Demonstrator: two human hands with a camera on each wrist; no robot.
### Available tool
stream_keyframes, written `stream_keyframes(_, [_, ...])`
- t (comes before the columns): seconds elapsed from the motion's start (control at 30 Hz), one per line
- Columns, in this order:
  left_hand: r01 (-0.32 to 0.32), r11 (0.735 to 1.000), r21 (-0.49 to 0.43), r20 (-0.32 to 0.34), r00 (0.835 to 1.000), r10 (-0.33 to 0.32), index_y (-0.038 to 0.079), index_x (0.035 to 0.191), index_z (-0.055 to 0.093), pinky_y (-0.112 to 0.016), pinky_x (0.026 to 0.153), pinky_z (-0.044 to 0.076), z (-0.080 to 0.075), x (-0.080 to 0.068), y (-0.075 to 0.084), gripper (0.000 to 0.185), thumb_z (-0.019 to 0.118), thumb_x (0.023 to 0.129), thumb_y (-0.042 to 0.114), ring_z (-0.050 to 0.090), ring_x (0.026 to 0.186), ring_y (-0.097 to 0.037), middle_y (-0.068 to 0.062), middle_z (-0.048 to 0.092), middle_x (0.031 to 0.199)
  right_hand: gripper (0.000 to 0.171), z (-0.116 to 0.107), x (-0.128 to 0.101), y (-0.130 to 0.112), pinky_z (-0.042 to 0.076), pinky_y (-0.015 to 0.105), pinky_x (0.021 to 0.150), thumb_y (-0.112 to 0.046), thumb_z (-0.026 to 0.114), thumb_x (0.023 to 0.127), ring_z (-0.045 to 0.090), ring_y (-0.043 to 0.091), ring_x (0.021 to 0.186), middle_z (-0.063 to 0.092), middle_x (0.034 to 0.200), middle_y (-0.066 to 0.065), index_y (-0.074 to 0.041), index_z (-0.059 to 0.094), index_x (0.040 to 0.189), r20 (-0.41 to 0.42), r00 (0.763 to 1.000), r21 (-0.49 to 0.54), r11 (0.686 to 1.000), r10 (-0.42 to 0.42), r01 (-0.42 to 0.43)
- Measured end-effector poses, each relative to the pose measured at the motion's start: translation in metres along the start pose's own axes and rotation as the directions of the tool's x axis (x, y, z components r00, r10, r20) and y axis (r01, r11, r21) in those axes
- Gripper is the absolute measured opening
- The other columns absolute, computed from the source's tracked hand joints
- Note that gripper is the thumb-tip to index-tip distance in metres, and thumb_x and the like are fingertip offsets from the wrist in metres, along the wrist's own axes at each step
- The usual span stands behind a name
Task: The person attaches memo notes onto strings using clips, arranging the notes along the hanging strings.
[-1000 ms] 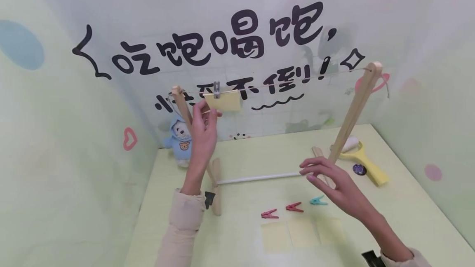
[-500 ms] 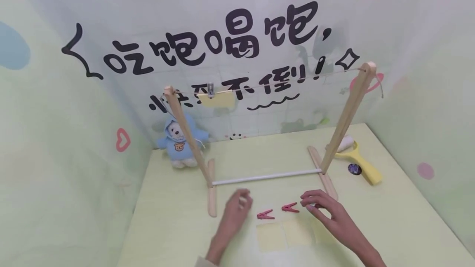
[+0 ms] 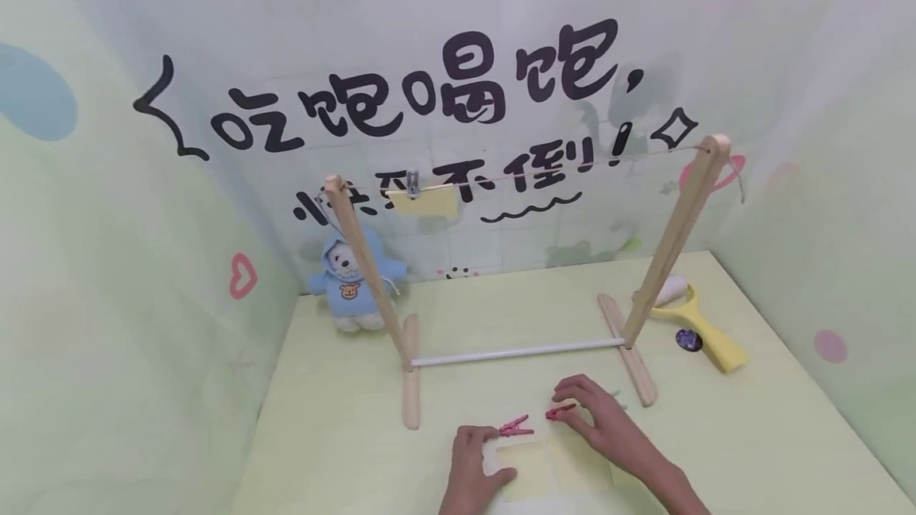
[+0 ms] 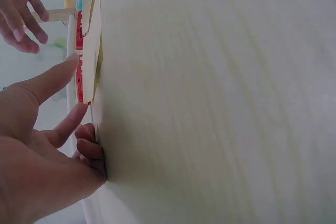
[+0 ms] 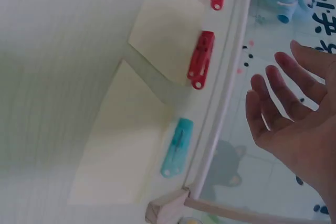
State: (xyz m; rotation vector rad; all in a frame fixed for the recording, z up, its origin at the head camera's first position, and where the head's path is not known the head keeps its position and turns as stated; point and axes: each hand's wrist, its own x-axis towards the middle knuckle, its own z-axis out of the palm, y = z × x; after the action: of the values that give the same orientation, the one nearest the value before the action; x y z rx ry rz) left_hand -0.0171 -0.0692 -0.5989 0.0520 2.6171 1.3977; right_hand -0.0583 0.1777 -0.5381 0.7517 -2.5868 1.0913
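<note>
My left hand (image 3: 474,474) is down at the leftmost yellow paper note (image 3: 531,469). Its thumb and index finger are spread about the note's left side, the index tip right by a red clothespin (image 3: 517,426). In the left wrist view no finger is curled round the note. My right hand (image 3: 610,434) hovers above the notes with fingers loosely bent and nothing in them. Below it lie a second red clothespin (image 5: 201,60), a teal clothespin (image 5: 177,148) and two more notes. From a string hangs another yellow note (image 3: 429,202), held by a metal clip (image 3: 413,183).
A wooden frame with a left post (image 3: 368,272), a right post (image 3: 676,245) and a white crossbar (image 3: 518,352) stands behind the hands. A plush toy (image 3: 351,284) sits at the back left. A yellow-handled roller (image 3: 704,328) and a dark round disc (image 3: 688,340) lie at right.
My left hand has left the hanging note and come down to the leftmost note on the table. My right hand has shifted a little left and lower over the clothespins.
</note>
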Motion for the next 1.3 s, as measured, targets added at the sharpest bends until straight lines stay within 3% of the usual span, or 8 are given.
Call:
stream_keyframes(0.13, [0.065, 0.996, 0.067, -0.011, 0.998, -0.065, 0.019, 0.118, 0.060, -0.050, 0.105, 0.047, 0.002, 0.001, 0.001, 0.057, 0.091, 0.070, 0.023, 0.047, 0.120, -0.025, -0.003, 0.044, 0.123, 0.033, 0.032, 0.000, 0.006, 0.054, 0.037, 0.080, -0.010, 0.085, 0.076, 0.062, 0.024, 0.105, 0.066, 0.112, 0.004, -0.014, 0.068, 0.104, 0.020, 0.996, -0.173, 0.981, -0.089, 0.091])
stream_keyframes(0.33, [0.046, 0.995, 0.088, -0.010, 0.999, -0.045, 0.021, 0.112, 0.060, -0.046, 0.103, 0.049, 0.008, -0.002, 0.000, 0.055, 0.092, 0.067, 0.017, 0.045, 0.119, -0.024, -0.001, 0.043, 0.122, 0.049, 0.056, -0.003, 0.008, 0.053, 0.052, 0.085, -0.022, 0.090, 0.070, 0.059, 0.036, 0.118, 0.064, 0.118, 0.006, -0.011, 0.068, 0.112, 0.049, 0.986, -0.320, 0.933, -0.157, 0.165])
stream_keyframes(0.53, [0.005, 0.995, 0.101, 0.001, 1.000, -0.005, 0.024, 0.103, 0.060, -0.039, 0.100, 0.050, 0.008, -0.004, 0.001, 0.045, 0.090, 0.069, 0.018, 0.044, 0.114, -0.020, 0.003, 0.040, 0.121, 0.043, 0.061, -0.003, 0.009, 0.052, 0.058, 0.090, -0.018, 0.092, 0.065, 0.058, 0.039, 0.120, 0.063, 0.116, 0.005, -0.016, 0.071, 0.102, 0.096, 0.985, -0.308, 0.937, -0.141, 0.164])
stream_keyframes(0.77, [-0.012, 0.997, 0.082, 0.023, 1.000, 0.010, 0.022, 0.101, 0.060, -0.037, 0.099, 0.048, 0.007, -0.007, -0.001, 0.040, 0.089, 0.073, 0.020, 0.044, 0.116, -0.023, 0.004, 0.040, 0.120, 0.041, 0.065, -0.006, 0.014, 0.052, 0.050, 0.087, -0.015, 0.093, 0.063, 0.059, 0.031, 0.114, 0.064, 0.113, 0.001, -0.020, 0.070, 0.096, 0.075, 0.981, -0.318, 0.928, -0.178, 0.193])
stream_keyframes(1.07, [-0.009, 0.995, 0.099, -0.021, 1.000, 0.011, 0.021, 0.096, 0.059, -0.034, 0.098, 0.050, 0.006, -0.003, 0.001, 0.041, 0.090, 0.069, 0.018, 0.044, 0.110, -0.016, 0.006, 0.040, 0.115, 0.039, 0.064, -0.003, 0.019, 0.052, 0.050, 0.088, -0.013, 0.092, 0.065, 0.060, 0.028, 0.116, 0.064, 0.116, 0.002, -0.018, 0.068, 0.095, 0.071, 0.987, -0.308, 0.938, -0.141, 0.157])
stream_keyframes(1.3, [-0.019, 0.992, 0.122, -0.066, 0.997, 0.028, 0.019, 0.087, 0.058, -0.027, 0.088, 0.047, 0.004, -0.003, -0.001, 0.035, 0.089, 0.072, 0.021, 0.044, 0.103, -0.013, 0.008, 0.040, 0.111, 0.037, 0.067, 0.000, 0.023, 0.053, 0.047, 0.087, -0.013, 0.091, 0.066, 0.062, 0.027, 0.112, 0.066, 0.114, 0.004, -0.017, 0.068, 0.094, 0.030, 0.976, -0.285, 0.934, -0.214, 0.213])
